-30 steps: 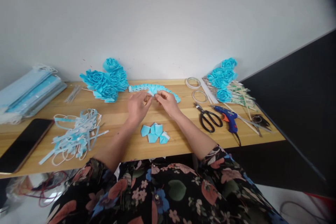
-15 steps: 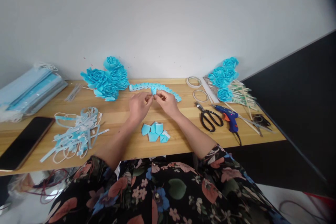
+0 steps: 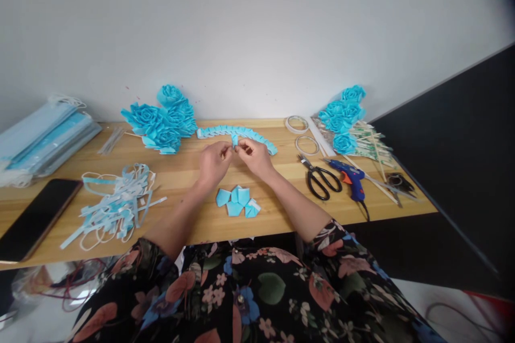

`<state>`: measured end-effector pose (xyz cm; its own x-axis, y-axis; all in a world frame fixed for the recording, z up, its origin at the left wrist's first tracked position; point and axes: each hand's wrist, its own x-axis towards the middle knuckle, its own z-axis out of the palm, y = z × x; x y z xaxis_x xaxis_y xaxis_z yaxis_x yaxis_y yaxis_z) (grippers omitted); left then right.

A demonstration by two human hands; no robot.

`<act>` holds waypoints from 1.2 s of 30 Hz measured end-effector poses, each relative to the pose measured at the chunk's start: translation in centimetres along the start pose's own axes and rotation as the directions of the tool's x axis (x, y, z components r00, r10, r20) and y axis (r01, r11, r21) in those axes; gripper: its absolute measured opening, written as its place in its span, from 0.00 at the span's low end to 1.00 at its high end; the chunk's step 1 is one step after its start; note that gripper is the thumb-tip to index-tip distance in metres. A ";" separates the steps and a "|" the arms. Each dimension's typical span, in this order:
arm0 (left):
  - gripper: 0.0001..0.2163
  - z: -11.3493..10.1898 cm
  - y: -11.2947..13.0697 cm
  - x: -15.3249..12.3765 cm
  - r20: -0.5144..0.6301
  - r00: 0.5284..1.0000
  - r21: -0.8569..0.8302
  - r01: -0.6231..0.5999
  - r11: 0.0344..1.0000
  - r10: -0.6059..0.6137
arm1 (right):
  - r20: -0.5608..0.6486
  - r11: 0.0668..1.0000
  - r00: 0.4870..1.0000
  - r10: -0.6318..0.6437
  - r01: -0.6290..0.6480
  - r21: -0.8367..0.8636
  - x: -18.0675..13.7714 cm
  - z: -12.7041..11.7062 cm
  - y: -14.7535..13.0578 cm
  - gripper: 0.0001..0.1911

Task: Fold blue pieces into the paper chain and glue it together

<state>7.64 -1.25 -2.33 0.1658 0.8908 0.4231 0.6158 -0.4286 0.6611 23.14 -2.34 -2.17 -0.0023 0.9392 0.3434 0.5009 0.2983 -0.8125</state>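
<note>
Between my fingertips, above the middle of the table, is a small folded light-blue piece of mask fabric (image 3: pixel 235 140). My left hand (image 3: pixel 214 162) pinches it from one side and my right hand (image 3: pixel 254 158) from the other; its lower part is hidden by the fingers. Just behind the hands a curved row of overlapping folded blue pieces (image 3: pixel 257 138) lies on the wood. Closer to me, below the hands, sits a small group of loose folded blue pieces (image 3: pixel 235 203).
Face masks (image 3: pixel 44 134), a phone (image 3: pixel 40 218) and cut strips with ear loops (image 3: pixel 116 209) are on the left. Blue fabric flowers (image 3: pixel 169 118) stand behind. Rightward lie tape rolls (image 3: pixel 296 125), black-handled scissors (image 3: pixel 319 178), a blue glue gun (image 3: pixel 354 179), sticks (image 3: pixel 374 144) and more flowers (image 3: pixel 344 112).
The held piece looks narrower now, slightly turned between the fingers. Both hands keep nearly the same place, and the things on the table have not moved.
</note>
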 end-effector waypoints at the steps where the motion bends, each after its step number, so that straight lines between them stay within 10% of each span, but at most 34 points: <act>1: 0.09 0.0 0.0 0.0 0.002 1.000 -0.006 0.002 1.000 -0.002 | 0.000 1.000 1.000 0.002 -0.002 0.002 0.0 0.0 0.0 0.08; 36: 0.11 -0.2 0.3 0.2 -0.015 0.998 -0.137 0.057 0.989 -0.060 | -0.005 0.997 0.999 0.032 -0.032 0.067 -0.1 -0.4 -0.8 0.09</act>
<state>7.71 -1.24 -1.90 0.1168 0.9124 0.3924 0.5126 -0.3937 0.7630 23.09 -2.69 -1.35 0.0180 0.9475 0.3192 0.4412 0.2789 -0.8530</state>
